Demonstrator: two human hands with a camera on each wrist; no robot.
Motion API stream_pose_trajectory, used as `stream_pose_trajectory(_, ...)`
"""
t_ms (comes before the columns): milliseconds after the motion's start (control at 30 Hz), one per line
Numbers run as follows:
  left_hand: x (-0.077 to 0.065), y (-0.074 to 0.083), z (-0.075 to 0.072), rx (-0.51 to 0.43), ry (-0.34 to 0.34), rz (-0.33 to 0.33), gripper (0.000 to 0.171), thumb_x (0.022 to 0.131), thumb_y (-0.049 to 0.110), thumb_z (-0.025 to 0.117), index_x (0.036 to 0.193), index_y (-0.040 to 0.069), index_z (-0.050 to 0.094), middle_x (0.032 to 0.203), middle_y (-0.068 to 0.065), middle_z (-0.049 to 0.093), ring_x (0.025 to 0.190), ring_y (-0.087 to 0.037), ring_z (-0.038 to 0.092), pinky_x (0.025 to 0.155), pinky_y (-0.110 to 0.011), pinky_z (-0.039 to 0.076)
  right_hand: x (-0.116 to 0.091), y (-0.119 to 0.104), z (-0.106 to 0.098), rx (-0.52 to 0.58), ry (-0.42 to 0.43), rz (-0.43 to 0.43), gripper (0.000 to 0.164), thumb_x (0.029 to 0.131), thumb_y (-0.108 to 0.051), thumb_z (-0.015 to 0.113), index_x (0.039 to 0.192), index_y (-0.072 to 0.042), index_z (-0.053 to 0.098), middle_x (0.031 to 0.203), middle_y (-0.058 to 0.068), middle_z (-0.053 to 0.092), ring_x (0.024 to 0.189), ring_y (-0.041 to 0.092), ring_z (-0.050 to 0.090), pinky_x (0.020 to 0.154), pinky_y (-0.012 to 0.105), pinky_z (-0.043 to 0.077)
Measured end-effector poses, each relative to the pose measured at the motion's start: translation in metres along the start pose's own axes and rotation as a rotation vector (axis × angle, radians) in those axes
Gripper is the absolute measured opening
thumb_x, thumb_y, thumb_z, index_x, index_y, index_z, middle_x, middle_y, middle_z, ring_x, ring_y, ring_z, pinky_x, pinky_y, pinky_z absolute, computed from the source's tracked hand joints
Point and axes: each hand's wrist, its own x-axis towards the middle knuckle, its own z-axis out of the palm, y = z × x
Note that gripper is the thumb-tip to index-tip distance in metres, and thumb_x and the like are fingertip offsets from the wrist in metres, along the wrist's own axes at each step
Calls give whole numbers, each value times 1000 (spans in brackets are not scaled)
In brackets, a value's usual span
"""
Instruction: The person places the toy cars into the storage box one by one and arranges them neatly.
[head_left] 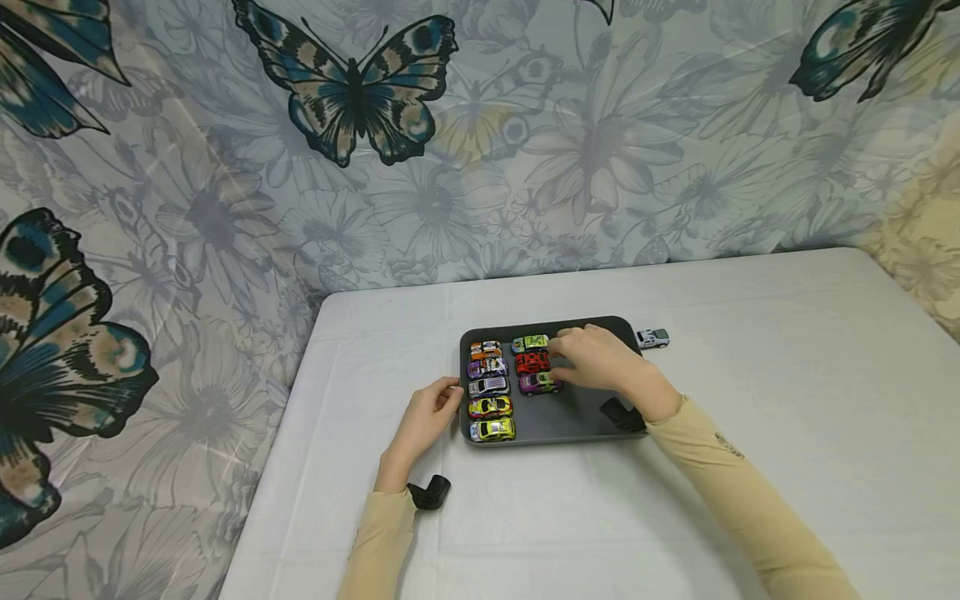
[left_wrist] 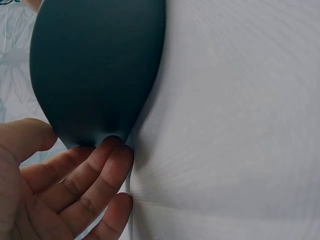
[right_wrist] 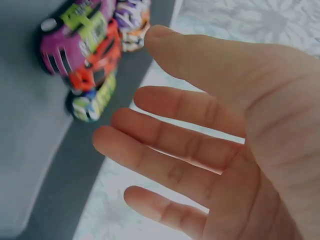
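Observation:
A dark grey tray (head_left: pixel 570 421) holds small toy cars in two columns. At its left edge, my left hand (head_left: pixel 424 417) holds the rim. The left wrist view has my thumb at one side of the tray's end and my slightly bent fingers (left_wrist: pixel 85 185) against the other. My right hand (head_left: pixel 596 358) is over the tray, next to the second column. That column has a green car (head_left: pixel 531 342), a red car (head_left: pixel 532 362) and a purple-green car (head_left: pixel 538 383). In the right wrist view, my right fingers (right_wrist: pixel 160 155) are extended, with nothing between them and the thumb.
The left column includes a yellow-green car (head_left: pixel 492 430) and a silver car (head_left: pixel 488 387). A white-grey car (head_left: pixel 652 337) sits on the white tablecloth (head_left: pixel 570 517), outside the tray's right edge. Behind the table hangs a butterfly-patterned cloth (head_left: pixel 480 200).

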Motion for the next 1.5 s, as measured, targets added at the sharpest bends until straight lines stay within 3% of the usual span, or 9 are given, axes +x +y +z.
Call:
stream_pose_trajectory(333, -1, 0, 0, 3, 1, -7, 27, 95, 19, 54, 114, 0, 62, 87, -5, 65, 75, -11, 60, 69, -27, 49, -19, 19, -16, 30, 129, 7, 15, 81, -18, 72, 89, -6, 68, 86, 6, 62, 70, 18, 60, 71, 43, 47)
stream_pose_trajectory(733, -2, -1, 0, 8, 3, -6, 28, 95, 19, 54, 114, 1, 62, 88, -5, 66, 75, -11, 60, 69, -27, 49, -48, 55, -22, 82, 287, 26, 17, 77, -3, 73, 92, 0, 67, 86, 10, 63, 64, 21, 60, 62, 37, 49)
stream_pose_trajectory(1100, 0, -2, 1, 11, 1, 6, 29, 95, 20, 53, 115, 0, 62, 88, -5, 66, 73, -10, 59, 67, -25, 49, -71, 78, -22, 100, 271, 95, 22, 73, 5, 73, 94, 3, 66, 91, 13, 62, 74, 28, 62, 64, 41, 49)
stream_pose_trajectory(1500, 0, -1, 1, 6, 5, -7, 29, 95, 21, 54, 115, 2, 62, 87, -4, 66, 73, -9, 59, 68, -26, 48, -78, 95, -8, 68, 243, 171, 22, 74, 1, 73, 95, 5, 66, 92, 16, 62, 73, 33, 61, 64, 45, 48)
